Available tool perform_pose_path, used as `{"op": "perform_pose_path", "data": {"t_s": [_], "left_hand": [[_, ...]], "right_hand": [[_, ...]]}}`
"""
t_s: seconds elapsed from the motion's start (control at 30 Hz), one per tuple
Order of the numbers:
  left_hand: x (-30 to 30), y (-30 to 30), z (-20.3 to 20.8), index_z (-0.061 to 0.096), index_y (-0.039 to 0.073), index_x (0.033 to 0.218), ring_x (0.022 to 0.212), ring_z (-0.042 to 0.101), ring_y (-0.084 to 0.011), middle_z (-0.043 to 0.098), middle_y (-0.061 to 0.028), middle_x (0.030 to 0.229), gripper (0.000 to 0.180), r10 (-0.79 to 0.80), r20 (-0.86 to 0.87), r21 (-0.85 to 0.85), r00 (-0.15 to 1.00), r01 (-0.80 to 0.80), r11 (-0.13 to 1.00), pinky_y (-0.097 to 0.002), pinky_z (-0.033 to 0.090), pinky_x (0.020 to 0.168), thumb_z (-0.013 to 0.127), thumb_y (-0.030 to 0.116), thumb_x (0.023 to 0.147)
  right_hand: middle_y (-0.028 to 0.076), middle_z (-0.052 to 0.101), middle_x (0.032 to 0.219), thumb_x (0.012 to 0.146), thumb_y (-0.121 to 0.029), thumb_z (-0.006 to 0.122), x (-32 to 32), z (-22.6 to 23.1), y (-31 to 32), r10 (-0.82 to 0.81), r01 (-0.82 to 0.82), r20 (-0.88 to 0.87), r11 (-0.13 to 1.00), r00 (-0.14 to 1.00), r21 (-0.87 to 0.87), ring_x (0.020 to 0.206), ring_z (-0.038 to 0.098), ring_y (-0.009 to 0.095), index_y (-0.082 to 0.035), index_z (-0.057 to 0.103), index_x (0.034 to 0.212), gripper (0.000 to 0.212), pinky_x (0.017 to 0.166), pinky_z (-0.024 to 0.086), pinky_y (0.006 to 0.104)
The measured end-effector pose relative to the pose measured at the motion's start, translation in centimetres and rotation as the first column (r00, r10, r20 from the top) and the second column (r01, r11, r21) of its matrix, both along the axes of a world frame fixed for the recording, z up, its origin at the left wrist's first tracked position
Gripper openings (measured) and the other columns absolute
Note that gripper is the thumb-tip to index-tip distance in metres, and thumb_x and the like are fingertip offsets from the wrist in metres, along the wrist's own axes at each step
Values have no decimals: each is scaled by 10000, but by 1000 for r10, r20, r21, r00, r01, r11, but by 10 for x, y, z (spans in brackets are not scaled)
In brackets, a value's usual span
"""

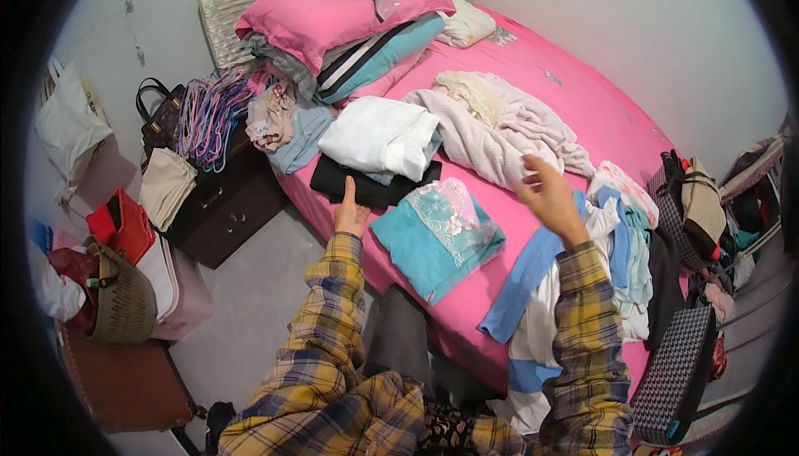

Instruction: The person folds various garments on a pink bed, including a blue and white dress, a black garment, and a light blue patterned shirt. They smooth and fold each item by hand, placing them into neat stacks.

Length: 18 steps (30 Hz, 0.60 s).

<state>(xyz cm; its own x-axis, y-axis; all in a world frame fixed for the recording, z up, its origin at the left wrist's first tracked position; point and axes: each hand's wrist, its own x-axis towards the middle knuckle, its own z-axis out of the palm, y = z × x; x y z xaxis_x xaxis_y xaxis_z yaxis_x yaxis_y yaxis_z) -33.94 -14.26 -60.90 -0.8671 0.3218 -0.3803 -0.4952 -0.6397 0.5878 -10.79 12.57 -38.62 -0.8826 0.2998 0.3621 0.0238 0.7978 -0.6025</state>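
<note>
My left hand [352, 211] is at the front edge of a folded black garment [379, 190], its fingers stretched out; I cannot tell whether it touches the cloth. On that black garment lies a folded white one [379, 136]. Just to the right of my left hand is a folded turquoise top [424, 244] with a pink and white lace panel. Over the bed's right part hovers my right hand [549, 198], fingers apart and holding nothing. Beneath and beyond it spreads a crumpled pale pink knit cloth [499, 144]. Blue and white clothes [533, 289] lie loosely next to my right forearm.
The bed has a pink sheet [574, 90], with stacked pillows [349, 19] at its far left. A dark drawer cabinet [225, 215] carries many hangers [214, 111]. A woven basket [121, 294] stands at left. A houndstooth-patterned case [678, 373] is beside the bed at right.
</note>
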Motion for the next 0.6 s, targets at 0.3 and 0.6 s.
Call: {"op": "perform_pose_path", "data": {"t_s": [0.3,0.6], "left_hand": [[-8,13,7,398,60,1327,1182,454,-240,456,-81,1323,736,48,-76,274,996,-25,961,-388,354,1019,604,541,809],[-23,22,0,495,37,1224,1127,490,-241,534,-81,1213,452,71,-64,388,995,-40,921,-392,374,993,584,283,855]], "right_hand": [[270,385,1310,627,-265,746,-138,-34,-91,295,-242,-104,904,950,352,1211,373,419,-1,463,1242,727,1001,324,462],[191,321,1398,677,-503,675,-226,-106,-147,118,-260,371,896,921,360,1280,282,437,-197,327,1386,847,937,261,658]]}}
